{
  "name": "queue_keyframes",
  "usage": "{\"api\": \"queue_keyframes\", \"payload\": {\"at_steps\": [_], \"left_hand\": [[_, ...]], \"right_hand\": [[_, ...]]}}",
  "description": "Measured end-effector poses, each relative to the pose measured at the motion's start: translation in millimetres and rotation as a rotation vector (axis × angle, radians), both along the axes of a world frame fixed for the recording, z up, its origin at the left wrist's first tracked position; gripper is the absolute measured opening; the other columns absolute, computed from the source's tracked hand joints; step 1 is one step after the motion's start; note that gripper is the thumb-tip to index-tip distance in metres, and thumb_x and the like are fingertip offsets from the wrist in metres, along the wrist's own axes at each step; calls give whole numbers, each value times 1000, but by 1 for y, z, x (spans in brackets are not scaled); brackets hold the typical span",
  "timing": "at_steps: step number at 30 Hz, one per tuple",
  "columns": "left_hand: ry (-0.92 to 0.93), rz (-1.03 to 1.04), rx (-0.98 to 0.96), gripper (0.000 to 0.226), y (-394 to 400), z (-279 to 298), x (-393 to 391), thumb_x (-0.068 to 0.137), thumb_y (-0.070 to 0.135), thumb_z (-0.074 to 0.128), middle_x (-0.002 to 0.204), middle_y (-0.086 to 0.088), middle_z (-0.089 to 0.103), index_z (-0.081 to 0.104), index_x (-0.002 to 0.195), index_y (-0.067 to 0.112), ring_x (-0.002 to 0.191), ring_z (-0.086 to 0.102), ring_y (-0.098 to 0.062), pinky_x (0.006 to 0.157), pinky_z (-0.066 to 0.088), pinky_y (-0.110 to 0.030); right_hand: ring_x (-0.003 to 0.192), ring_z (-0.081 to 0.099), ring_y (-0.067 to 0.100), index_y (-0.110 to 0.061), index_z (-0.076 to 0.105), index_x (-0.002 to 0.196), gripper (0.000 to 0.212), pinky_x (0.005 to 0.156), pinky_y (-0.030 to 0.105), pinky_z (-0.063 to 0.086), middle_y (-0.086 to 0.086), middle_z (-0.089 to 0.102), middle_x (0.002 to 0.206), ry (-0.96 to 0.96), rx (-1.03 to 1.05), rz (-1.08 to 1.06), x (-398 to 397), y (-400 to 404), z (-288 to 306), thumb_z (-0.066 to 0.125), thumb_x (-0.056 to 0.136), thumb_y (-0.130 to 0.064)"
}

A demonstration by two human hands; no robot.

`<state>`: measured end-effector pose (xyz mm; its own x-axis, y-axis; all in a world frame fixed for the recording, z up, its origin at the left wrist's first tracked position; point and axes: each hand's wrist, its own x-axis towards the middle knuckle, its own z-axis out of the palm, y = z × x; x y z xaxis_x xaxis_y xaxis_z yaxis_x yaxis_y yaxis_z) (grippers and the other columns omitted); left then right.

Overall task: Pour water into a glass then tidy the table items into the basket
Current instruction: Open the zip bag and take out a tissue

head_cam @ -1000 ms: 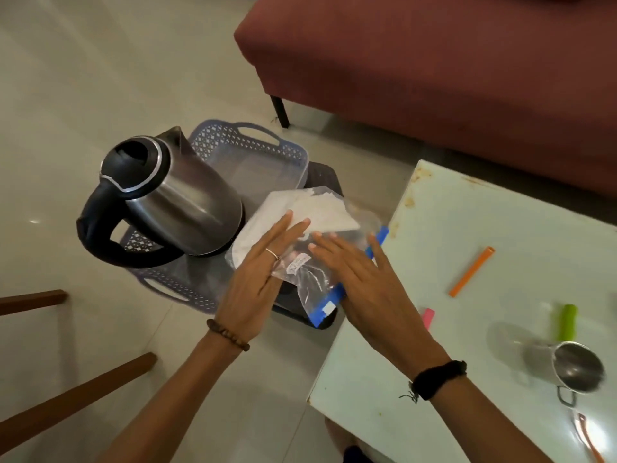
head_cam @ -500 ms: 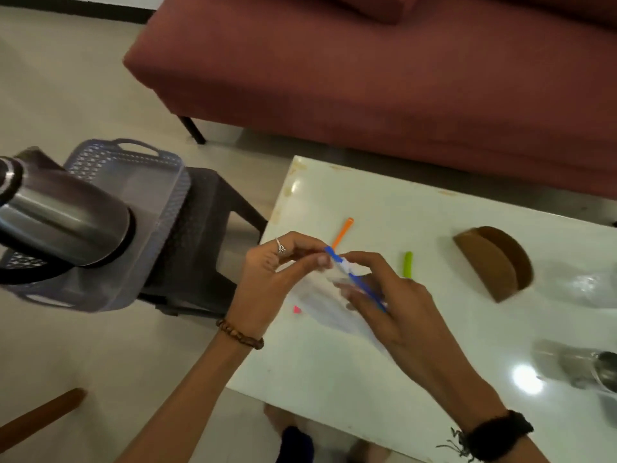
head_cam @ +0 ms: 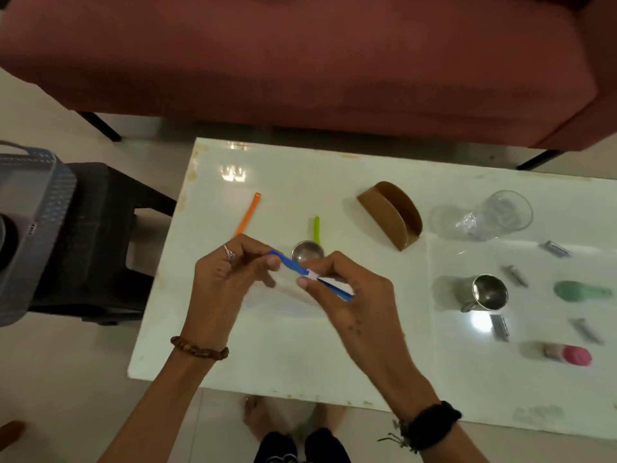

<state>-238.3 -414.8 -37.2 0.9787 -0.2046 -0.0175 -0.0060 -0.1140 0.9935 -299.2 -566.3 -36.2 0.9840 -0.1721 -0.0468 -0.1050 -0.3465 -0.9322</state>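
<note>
Both of your grips are pinched on the blue zip strip (head_cam: pixel 289 264) of a clear plastic bag: your left hand (head_cam: pixel 224 289) nips its left end between thumb and forefinger, and your right hand (head_cam: pixel 350 295) clamps the right end, where a white label shows. The bag's clear body, hard to make out, hangs below the strip over the worktop (head_cam: pixel 283 345).

Reading from the left: the grey basket (head_cam: pixel 36 208) sits on a dark stool (head_cam: pixel 100 235) off the worktop's left end, well apart from your hands. On the worktop lie an orange stick (head_cam: pixel 248 213), a green-handled steel scoop (head_cam: pixel 309 249) just behind your fingers, a brown holder (head_cam: pixel 390 215), a glass tumbler (head_cam: pixel 500 213) lying on its side, a steel mug (head_cam: pixel 485 294), several small grey pieces, and a pink-capped item (head_cam: pixel 574 355) at the far right.

You look to be in the tidying step, working the bag's seal. I cannot tell whether it is opening or closing. If it is opening, the next move calls for keeping one grip on the mouth while the other gathers the small loose things. Either way the bag has to travel left to the basket.
</note>
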Motion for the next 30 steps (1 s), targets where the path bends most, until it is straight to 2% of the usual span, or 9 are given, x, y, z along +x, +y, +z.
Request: {"api": "queue_keyframes", "payload": {"at_steps": [3,6,8,10,14,17,22,26,30], "left_hand": [[68,195,21,39,13,-4,4,85,2,53,62,12,68,66,66,33,53,61,-4,59,54,-18],[157,218,78,22,20,-7,6,85,13,55,63,13,68,63,73,30,55,63,-4,64,53,-29],[250,118,23,10,21,-7,5,82,19,53,65,11,70,61,77,21,57,65,-6,62,57,-21],[335,-21,-22,19,20,-3,3,78,30,50,70,9,71,61,77,15,61,66,-8,60,54,-15],[257,-374,283,12,6,5,-9,72,36,69,77,12,71,70,79,26,64,59,-6,64,48,-11],[223,-465,431,8,-13,5,-23,77,26,69,69,8,71,69,74,34,58,58,-8,64,51,-23],[425,-229,240,22,-18,6,-40,81,14,64,55,12,69,70,64,29,49,63,-7,46,49,-16],[509,-119,213,16,-17,6,-58,78,14,68,59,5,65,67,63,22,43,63,-12,44,51,-19],[484,-46,237,22,-15,6,-74,78,6,68,53,8,59,60,61,17,39,61,-11,41,53,-23]], "right_hand": [[88,64,2,-33,63,81,4,79,24,50,-21,69,87,68,-56,-29,-18,-32,-7,66,81,-34],[88,63,-2,-35,61,79,6,80,23,49,-26,68,88,120,-110,-39,-30,-59,-9,67,80,-33],[87,62,-4,-34,61,77,7,75,9,45,-27,68,87,123,-81,-27,-32,-68,-7,66,81,-30],[83,63,-3,-31,62,75,12,70,3,42,-23,69,86,107,-49,-23,-32,-74,-5,66,81,-23],[76,63,2,-31,63,77,15,65,11,47,-19,67,81,74,-59,14,-32,-77,2,66,82,-18],[78,63,5,-33,63,79,13,68,18,50,-17,67,84,65,-80,26,-33,-71,8,65,83,-21],[98,48,-4,-25,51,119,40,79,-1,38,-15,50,115,-72,-302,-169,-38,-44,19,66,82,-28],[93,50,-4,-35,44,108,42,72,4,42,-20,47,102,55,-116,-218,-49,7,20,71,76,-37],[82,56,-3,-40,40,91,40,62,8,46,-15,47,99,114,-33,-164,-58,22,13,62,82,-8]]}}
